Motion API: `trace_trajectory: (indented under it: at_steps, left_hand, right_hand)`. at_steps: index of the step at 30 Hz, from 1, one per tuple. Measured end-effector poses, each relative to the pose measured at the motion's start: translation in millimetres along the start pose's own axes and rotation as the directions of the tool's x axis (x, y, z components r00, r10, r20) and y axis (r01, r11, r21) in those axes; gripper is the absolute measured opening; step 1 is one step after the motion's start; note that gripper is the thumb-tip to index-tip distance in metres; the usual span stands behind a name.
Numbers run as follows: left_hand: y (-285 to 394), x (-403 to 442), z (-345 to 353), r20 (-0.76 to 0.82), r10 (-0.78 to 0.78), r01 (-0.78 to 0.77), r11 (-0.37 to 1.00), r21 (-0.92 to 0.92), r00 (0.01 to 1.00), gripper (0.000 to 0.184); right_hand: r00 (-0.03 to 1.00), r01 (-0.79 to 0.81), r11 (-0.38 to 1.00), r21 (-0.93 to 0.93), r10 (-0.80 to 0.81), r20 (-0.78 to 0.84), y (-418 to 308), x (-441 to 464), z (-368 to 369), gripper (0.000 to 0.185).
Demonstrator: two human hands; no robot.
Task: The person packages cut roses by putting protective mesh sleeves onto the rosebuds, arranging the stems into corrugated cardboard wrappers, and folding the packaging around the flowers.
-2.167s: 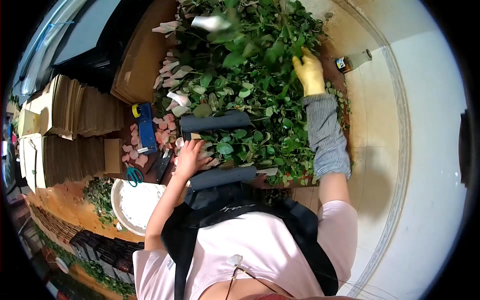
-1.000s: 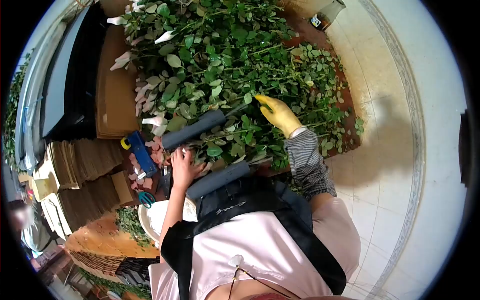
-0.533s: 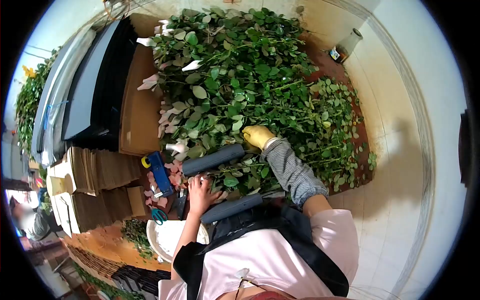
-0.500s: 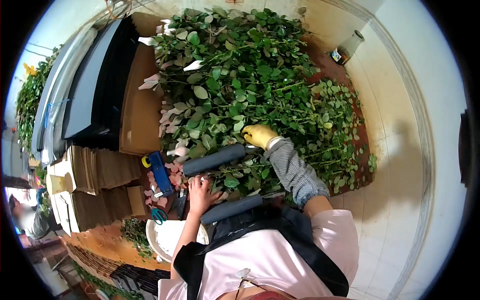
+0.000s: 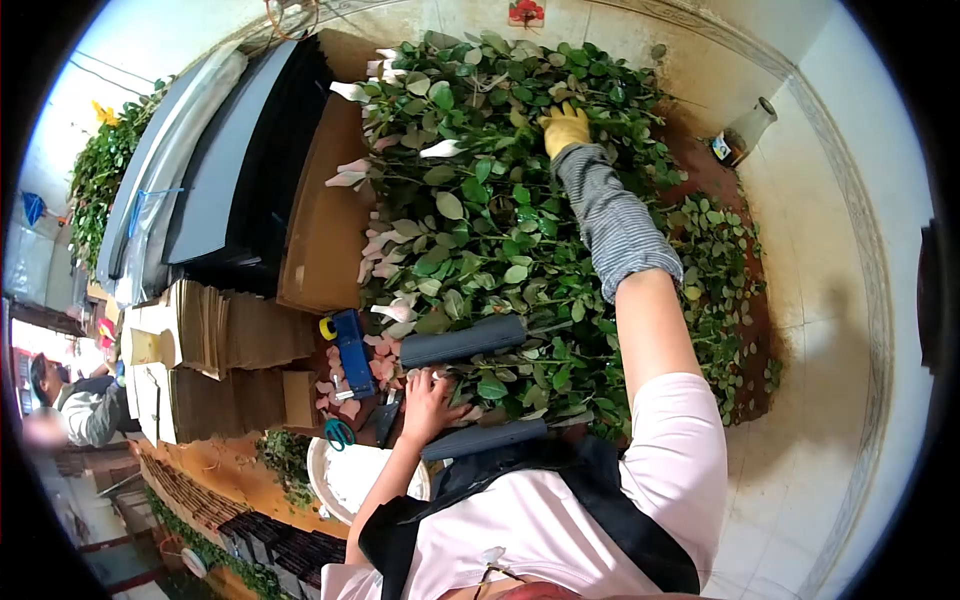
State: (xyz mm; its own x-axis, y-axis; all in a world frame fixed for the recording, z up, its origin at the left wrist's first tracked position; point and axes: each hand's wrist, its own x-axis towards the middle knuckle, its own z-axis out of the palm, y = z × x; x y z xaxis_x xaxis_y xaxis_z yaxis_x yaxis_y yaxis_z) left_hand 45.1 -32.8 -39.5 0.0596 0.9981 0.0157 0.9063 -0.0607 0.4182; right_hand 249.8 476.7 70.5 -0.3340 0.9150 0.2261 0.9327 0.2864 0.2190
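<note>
In the head view, my right hand (image 5: 567,130), in a yellow glove with a grey striped sleeve, reaches over the far part of a big pile of roses (image 5: 500,240). Its fingers are spread among the leaves; no stem shows in them. The pale pink blooms lie at the pile's left side, stems pointing right. My bare left hand (image 5: 430,408) rests low beside the blooms, thumb and fingers apart. It lies between a dark ribbed roll (image 5: 463,342) and a second dark roll (image 5: 485,438) nearer my body. Leafy rose stems lie between these rolls, partly hidden.
Left of my hand are a blue tape dispenser (image 5: 354,355), pink petals (image 5: 380,350), teal scissors (image 5: 339,434) and a white tub (image 5: 345,480). Cardboard stacks (image 5: 240,335) and dark boards (image 5: 220,170) stand further left. A glass bottle (image 5: 745,135) stands back right. Another person (image 5: 90,410) is far left.
My right hand has moved from beside the dark ribbed roll to the far part of the rose pile, arm stretched out. My left hand stays by the blooms. The view has shifted slightly.
</note>
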Motion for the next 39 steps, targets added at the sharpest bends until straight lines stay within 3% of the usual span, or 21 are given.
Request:
trace_trajectory:
  at_steps: [1, 2, 3, 5, 9, 11, 13, 15, 17, 19, 20, 21, 23, 25, 26, 27, 28, 29, 30, 33, 39]
  left_hand:
    - [-3, -1, -1, -0.004, -0.01, 0.01, 1.0, -0.002, 1.0, 0.063]
    - [-5, 0, 2, -0.068, 0.039, -0.038, 0.999, 0.012, 0.997, 0.064]
    - [-3, -2, 6, -0.127, 0.082, -0.081, 0.997, 0.018, 0.988, 0.064]
    - [-3, -4, 5, -0.154, 0.065, -0.078, 0.994, -0.08, 0.986, 0.067]
    - [-21, -13, 30, -0.167, 0.008, -0.036, 0.985, -0.167, 0.986, 0.07]
    - [-18, -11, 25, -0.061, -0.053, 0.037, 0.971, -0.236, 0.997, 0.071]
    - [-27, -14, 43, -0.145, -0.014, -0.013, 0.982, -0.188, 0.989, 0.07]
    - [-14, -1, 12, 0.17, -0.145, 0.178, 0.964, -0.198, 0.975, 0.07]
    - [-26, -8, 37, -0.038, -0.055, 0.046, 0.979, -0.198, 0.998, 0.069]
    - [-19, -8, 23, -0.148, 0.021, -0.035, 0.995, -0.097, 0.989, 0.067]
    - [-11, -5, 6, -0.177, -0.043, -0.011, 0.956, -0.292, 0.983, 0.064]
    - [-36, -11, 54, -0.192, -0.039, -0.002, 0.978, -0.207, 0.981, 0.063]
    - [-7, -7, 8, -0.13, -0.022, 0.006, 0.993, -0.122, 0.991, 0.059]
    - [-36, -12, 60, -0.321, 0.034, -0.067, 0.993, -0.093, 0.946, 0.057]
    - [-28, -12, 51, -0.232, -0.096, -0.012, 0.905, -0.425, 0.968, 0.056]
    - [-21, -8, 36, -0.182, -0.099, 0.009, 0.897, -0.441, 0.978, 0.056]
    - [-14, -5, 21, -0.131, -0.102, 0.031, 0.89, -0.454, 0.986, 0.055]
    - [-8, -6, 9, -0.14, -0.014, -0.01, 0.985, -0.17, 0.99, 0.055]
    - [-23, -7, 36, -0.205, -0.031, -0.033, 0.953, -0.302, 0.978, 0.051]
    - [-35, -9, 50, -0.205, 0.037, -0.07, 0.985, -0.159, 0.978, 0.053]
    - [-33, -14, 41, -0.118, -0.052, 0.013, 0.951, -0.309, 0.992, 0.054]
  right_hand:
    - [0.969, 0.003, 1.0, 0.02, -0.007, 0.245, 4, 4, -5, 0.034]
    - [0.994, -0.003, 0.982, 0.19, -0.019, 0.112, 8, 0, -7, 0.027]
    - [0.969, 0.064, 0.917, 0.393, 0.037, -0.245, 12, -18, -7, 0.025]
    - [0.831, 0.237, 0.882, 0.408, 0.034, -0.556, 18, -70, -55, 0.032]
    - [0.864, 0.296, 0.932, 0.208, -0.169, -0.473, 57, -196, -133, 0.04]
    - [0.931, 0.324, 0.918, 0.228, -0.266, -0.25, 77, -254, -150, 0.036]
    - [0.918, 0.385, 0.802, 0.457, -0.384, -0.098, 80, -309, -159, 0.027]
    - [0.874, 0.243, 0.807, 0.538, -0.422, 0.239, 63, -365, -144, 0.027]
    - [0.816, 0.364, 0.722, 0.588, -0.552, 0.174, 21, -395, -147, 0.034]
    - [0.904, 0.373, 0.653, 0.659, -0.417, -0.098, -22, -417, -93, 0.021]
    - [0.931, 0.306, 0.727, 0.615, -0.364, -0.033, -39, -423, -66, 0.022]
    - [0.956, 0.226, 0.798, 0.559, -0.292, 0.031, -54, -429, -46, 0.023]
    - [0.966, 0.186, 0.866, 0.464, -0.247, 0.072, -67, -436, -23, 0.023]
    - [0.982, 0.154, 0.896, 0.417, -0.184, 0.031, -76, -431, -46, 0.023]
    - [0.994, 0.093, 0.905, 0.415, -0.108, 0.012, -81, -430, -49, 0.023]
    - [0.999, 0.047, 0.908, 0.417, -0.042, -0.021, -86, -425, -50, 0.022]
    - [0.988, 0.068, 0.907, 0.416, -0.003, -0.156, -90, -422, -49, 0.019]
    - [0.999, 0.005, 0.939, 0.343, 0.013, -0.047, -88, -426, -36, 0.024]
    - [0.999, -0.043, 0.89, 0.454, 0.047, 0.003, -86, -434, -12, 0.03]
    - [0.995, -0.093, 0.745, 0.66, 0.099, 0.028, -78, -453, 42, 0.049]
    - [0.992, -0.108, 0.611, 0.785, 0.013, 0.126, -55, -446, 49, 0.027]
